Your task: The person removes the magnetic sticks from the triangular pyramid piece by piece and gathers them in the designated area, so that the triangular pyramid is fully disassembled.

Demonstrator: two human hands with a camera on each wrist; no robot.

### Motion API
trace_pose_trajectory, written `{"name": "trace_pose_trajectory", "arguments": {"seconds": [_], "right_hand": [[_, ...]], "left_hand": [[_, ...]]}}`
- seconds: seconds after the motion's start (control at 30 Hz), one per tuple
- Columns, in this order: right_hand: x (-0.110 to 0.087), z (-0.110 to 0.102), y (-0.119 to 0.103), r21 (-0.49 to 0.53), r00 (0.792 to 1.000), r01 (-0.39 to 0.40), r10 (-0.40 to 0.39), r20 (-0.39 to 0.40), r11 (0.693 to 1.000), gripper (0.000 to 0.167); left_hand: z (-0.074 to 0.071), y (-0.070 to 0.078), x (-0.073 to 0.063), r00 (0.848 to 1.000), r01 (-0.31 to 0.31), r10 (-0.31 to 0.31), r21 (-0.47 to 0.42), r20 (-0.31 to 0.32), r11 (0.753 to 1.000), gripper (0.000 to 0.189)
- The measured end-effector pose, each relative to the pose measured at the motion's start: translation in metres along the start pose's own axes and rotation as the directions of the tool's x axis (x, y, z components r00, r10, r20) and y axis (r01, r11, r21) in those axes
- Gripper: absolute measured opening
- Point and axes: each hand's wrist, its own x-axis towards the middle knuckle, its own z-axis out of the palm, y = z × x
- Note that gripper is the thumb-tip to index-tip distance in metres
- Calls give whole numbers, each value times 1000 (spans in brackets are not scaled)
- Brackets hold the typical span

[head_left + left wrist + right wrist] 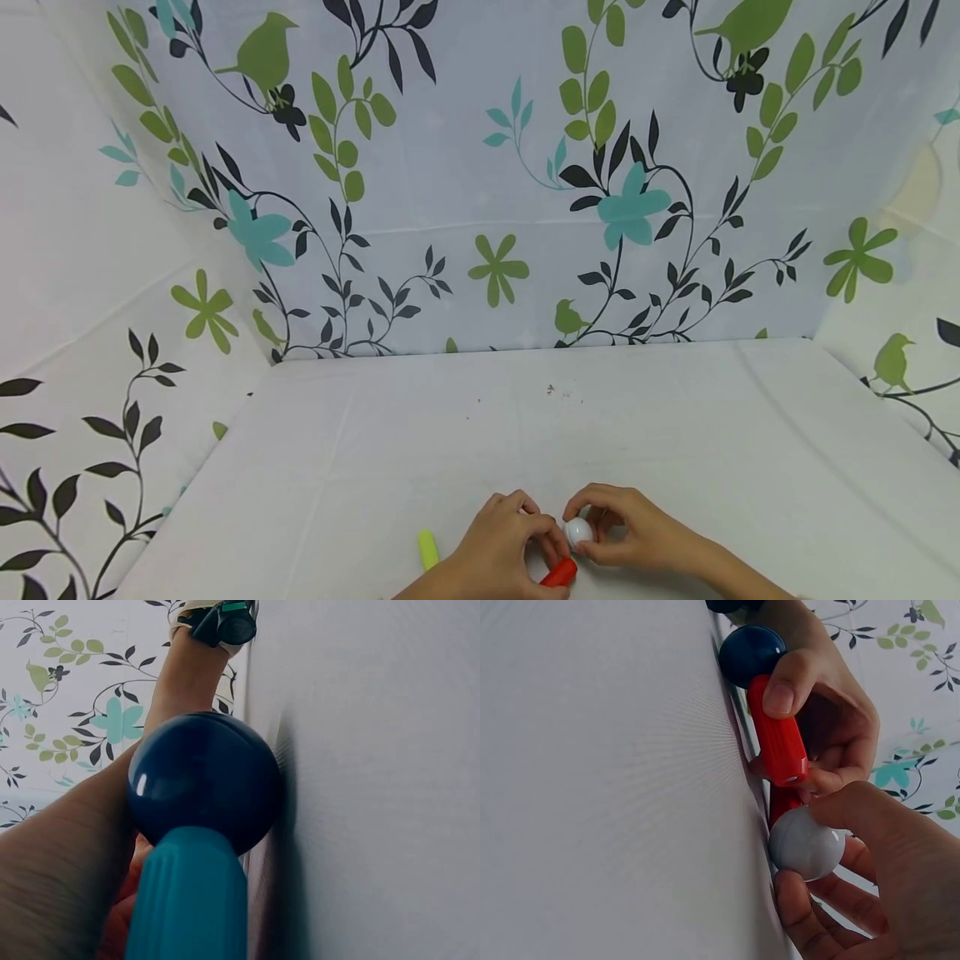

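My left hand (pixel 498 537) pinches a short red stick (pixel 559 572) between thumb and fingers, low over the white tabletop. With thumb and fingertips my right hand (pixel 637 527) grips a glossy white ball (pixel 578 533) just beside it. In the right wrist view, a second red piece (pixel 784 802) shows behind the held stick (pixel 781 742), against the white ball (pixel 808 844). A dark blue ball (pixel 751 656) sits at the held stick's far end. The left wrist view has the blue ball (pixel 206 780) large, with a ridged teal stick (pixel 191 892) against it.
A yellow-green stick (pixel 428 548) lies left of my left hand, partly covered by the forearm. The white tabletop (pixel 420 433) meets a leaf-and-bird patterned cloth (pixel 450 167) at the back, and similar cloth hangs at both sides.
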Motion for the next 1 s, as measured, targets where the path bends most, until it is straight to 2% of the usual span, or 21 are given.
{"name": "trace_pose_trajectory", "arguments": {"seconds": [0.23,0.43,0.67,0.83,1.0], "right_hand": [[1,0,-2,52,996,-75,77,-35,996,23],[3,0,-3,86,989,-136,141,-52,987,22],[12,-2,-2,42,982,-167,170,-86,985,23],[21,-8,0,36,970,-219,222,-100,975,25],[34,-17,3,-10,964,-240,238,-117,971,27]], "left_hand": [[1,-3,-1,998,-47,48,37,-28,998,22],[0,-3,-2,998,-55,57,39,-28,998,21],[0,-5,-3,996,-74,77,68,-45,995,21],[1,-5,-3,997,-66,68,54,-32,996,21],[2,-5,-3,997,-68,70,43,-40,997,21]]}}
